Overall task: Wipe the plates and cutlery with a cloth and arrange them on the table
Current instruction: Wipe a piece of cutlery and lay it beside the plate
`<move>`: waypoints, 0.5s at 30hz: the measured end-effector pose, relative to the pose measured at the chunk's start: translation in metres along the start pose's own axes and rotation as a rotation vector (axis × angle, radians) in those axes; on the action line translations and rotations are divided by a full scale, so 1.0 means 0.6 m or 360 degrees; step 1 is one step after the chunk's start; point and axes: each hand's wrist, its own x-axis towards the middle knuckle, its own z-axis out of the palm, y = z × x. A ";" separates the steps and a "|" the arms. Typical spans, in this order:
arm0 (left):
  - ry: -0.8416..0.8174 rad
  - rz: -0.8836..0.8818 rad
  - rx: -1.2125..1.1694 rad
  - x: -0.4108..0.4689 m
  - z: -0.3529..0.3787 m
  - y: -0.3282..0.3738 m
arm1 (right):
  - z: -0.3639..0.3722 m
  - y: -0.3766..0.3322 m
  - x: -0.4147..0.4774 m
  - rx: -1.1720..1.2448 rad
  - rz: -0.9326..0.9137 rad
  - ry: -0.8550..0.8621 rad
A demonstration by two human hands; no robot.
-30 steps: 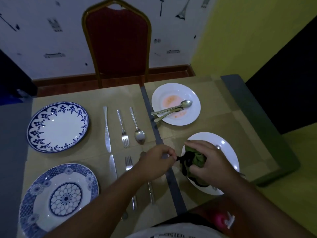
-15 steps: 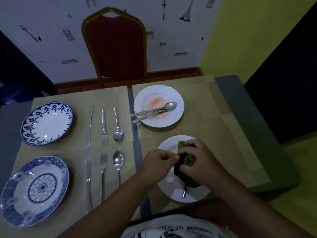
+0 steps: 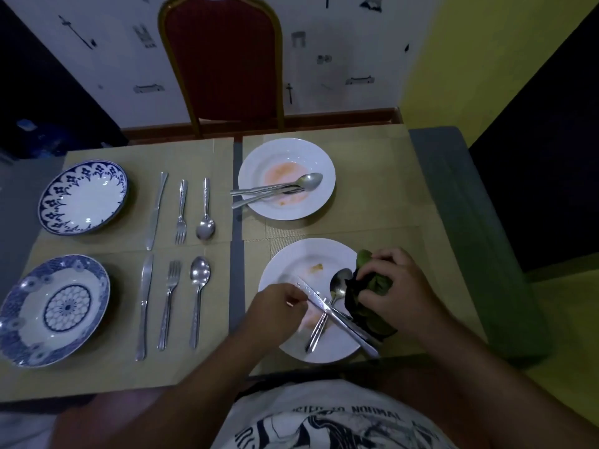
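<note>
A white plate (image 3: 291,260) with orange smears lies near the table's front edge. On it a knife (image 3: 337,315) crosses a spoon (image 3: 338,283). My left hand (image 3: 278,306) pinches the knife near its upper end. My right hand (image 3: 395,286) bunches a green and black cloth (image 3: 366,312) at the plate's right rim. A second white plate (image 3: 321,160), stained orange, sits behind with cutlery (image 3: 275,189) lying across it. On the left, two blue-patterned plates (image 3: 82,197) (image 3: 55,309) each have a knife, fork and spoon laid out beside them (image 3: 180,210) (image 3: 171,303).
A red chair with a gold frame (image 3: 223,59) stands at the table's far side against a white wall. Tan placemats (image 3: 372,202) cover the table. The grey table edge (image 3: 453,202) runs along the right, with a yellow floor beyond it.
The hands have parted: my right hand drew the cloth to the plate's right rim, uncovering the knife and spoon. My left hand now pinches the knife. The camera view shifted right.
</note>
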 end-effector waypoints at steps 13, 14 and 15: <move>-0.0579 -0.0708 -0.1204 -0.029 0.066 -0.001 | 0.015 -0.019 -0.042 -0.0094 0.0131 0.0051; -0.0616 -0.0768 -0.1292 -0.027 0.070 0.000 | 0.015 -0.020 -0.044 -0.0096 0.0132 0.0066; -0.0647 -0.0819 -0.1378 -0.025 0.074 0.001 | 0.015 -0.020 -0.046 -0.0104 0.0130 0.0085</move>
